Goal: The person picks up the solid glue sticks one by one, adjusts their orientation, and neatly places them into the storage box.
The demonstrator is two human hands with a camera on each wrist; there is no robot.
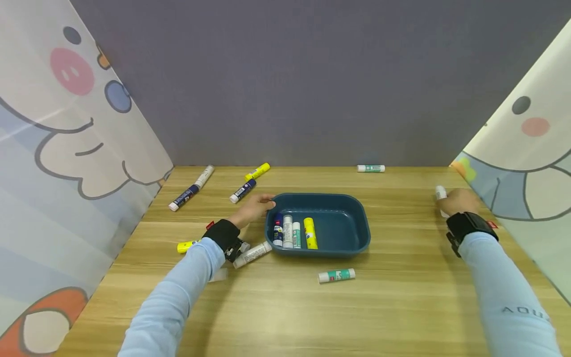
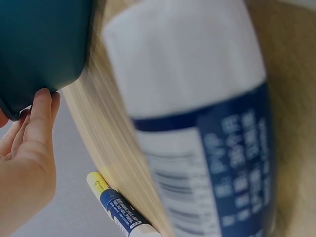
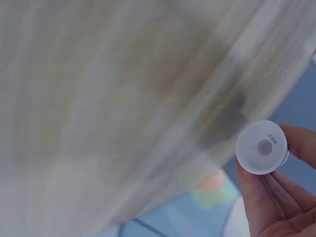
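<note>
A dark teal plastic box (image 1: 343, 250) stands mid-table. My left hand (image 1: 253, 210) grips its left rim, with fingers (image 2: 42, 111) against the outer wall in the left wrist view. Inside the box, a navy glue stick (image 1: 278, 229), a white one (image 1: 287, 232), a green-and-white one (image 1: 296, 235) and a yellow one (image 1: 310, 233) lie side by side at the left. Over at the right edge of the table, my right hand (image 1: 461, 202) pinches a white glue stick (image 1: 440, 192). The right wrist view shows its round end (image 3: 261, 147) between thumb and fingers.
More glue sticks lie around: a white one (image 1: 252, 255) by the box's left corner, a green-and-white one (image 1: 336, 275) in front, another green-and-white one (image 1: 371, 168) at the back, and navy (image 1: 243, 191) and yellow (image 1: 257, 171) ones back left. A grey panel (image 1: 312, 89) stands behind.
</note>
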